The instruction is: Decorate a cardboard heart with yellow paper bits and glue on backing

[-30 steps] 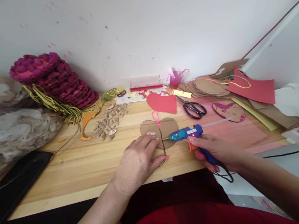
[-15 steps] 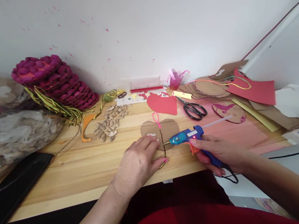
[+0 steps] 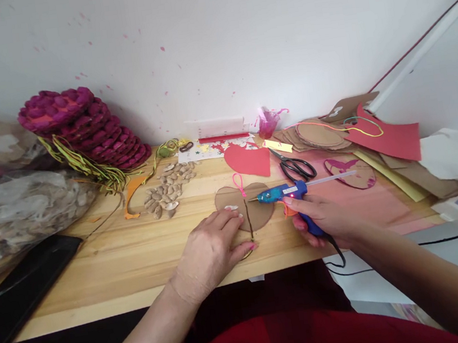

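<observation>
A brown cardboard heart (image 3: 260, 212) lies on the wooden table, with a dark cord down its middle and a pink loop (image 3: 238, 184) at its top. My left hand (image 3: 217, 241) rests on the heart's left part, fingers bent, thumb near the lower tip, pressing it and the cord end. My right hand (image 3: 320, 215) is closed round the handle of a blue glue gun (image 3: 285, 192). The gun's nozzle is over the heart, just right of the cord near the pink loop. A clear glue stick sticks out of the gun's back.
Brown shells (image 3: 164, 192) lie left of the heart. Behind it are a red paper heart (image 3: 248, 160) and black scissors (image 3: 296, 167). Cardboard discs (image 3: 321, 134) and red paper (image 3: 399, 139) sit at the right. A magenta stack (image 3: 86, 129) and plastic bags (image 3: 22, 217) stand left.
The glue gun, in my right hand, has moved up along the cord toward the pink loop and slightly away from it. My left hand has stayed in place.
</observation>
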The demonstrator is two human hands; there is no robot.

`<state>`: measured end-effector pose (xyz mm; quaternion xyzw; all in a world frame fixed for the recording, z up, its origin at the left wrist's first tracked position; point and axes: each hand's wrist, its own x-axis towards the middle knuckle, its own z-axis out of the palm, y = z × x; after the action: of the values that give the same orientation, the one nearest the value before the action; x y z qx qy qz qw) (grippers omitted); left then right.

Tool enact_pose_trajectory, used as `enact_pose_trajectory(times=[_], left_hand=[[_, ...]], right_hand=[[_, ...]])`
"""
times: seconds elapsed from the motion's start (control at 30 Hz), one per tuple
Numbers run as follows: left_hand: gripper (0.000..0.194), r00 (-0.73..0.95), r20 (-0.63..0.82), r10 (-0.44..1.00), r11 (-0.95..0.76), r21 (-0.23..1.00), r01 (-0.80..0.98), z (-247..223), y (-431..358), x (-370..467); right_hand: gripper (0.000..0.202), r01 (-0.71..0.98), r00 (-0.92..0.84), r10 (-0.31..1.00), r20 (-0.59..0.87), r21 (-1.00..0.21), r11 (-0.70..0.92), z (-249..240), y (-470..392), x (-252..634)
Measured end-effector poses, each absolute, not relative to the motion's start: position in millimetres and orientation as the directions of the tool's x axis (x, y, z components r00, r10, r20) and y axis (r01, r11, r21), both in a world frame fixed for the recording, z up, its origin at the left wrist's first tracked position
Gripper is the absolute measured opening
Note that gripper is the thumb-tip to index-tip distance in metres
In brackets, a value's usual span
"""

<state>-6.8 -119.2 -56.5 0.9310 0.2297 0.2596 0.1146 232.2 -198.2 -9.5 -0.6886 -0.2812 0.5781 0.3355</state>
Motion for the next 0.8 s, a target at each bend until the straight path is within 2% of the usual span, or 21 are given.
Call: enact_pose_trajectory(times=[0.17, 0.47, 0.67, 0.8], left_hand=[[0.045, 0.762, 0.428, 0.486, -0.869, 0.330, 0.369, -57, -119, -7], [0.044, 0.766, 0.413, 0.493, -0.864, 0.336, 0.375, -56, -119, -7], [0.045, 0.762, 0.432, 0.483, -0.870, 0.333, 0.363, -56, -119, -7], [0.045, 0.762, 0.432, 0.482, -0.870, 0.334, 0.362, -57, -119, -7]], right_hand=[[0.032, 0.048, 0.101, 0.757, -0.645, -0.757, -0.651, -4, -216, 229], [0.033, -0.006, 0.181, 0.765, -0.618, -0.779, -0.627, -13, -201, 229], [0.031, 0.075, 0.086, 0.763, -0.640, -0.760, -0.646, -7, -223, 227], [0.031, 0.073, 0.095, 0.764, -0.639, -0.760, -0.645, -10, -224, 225]])
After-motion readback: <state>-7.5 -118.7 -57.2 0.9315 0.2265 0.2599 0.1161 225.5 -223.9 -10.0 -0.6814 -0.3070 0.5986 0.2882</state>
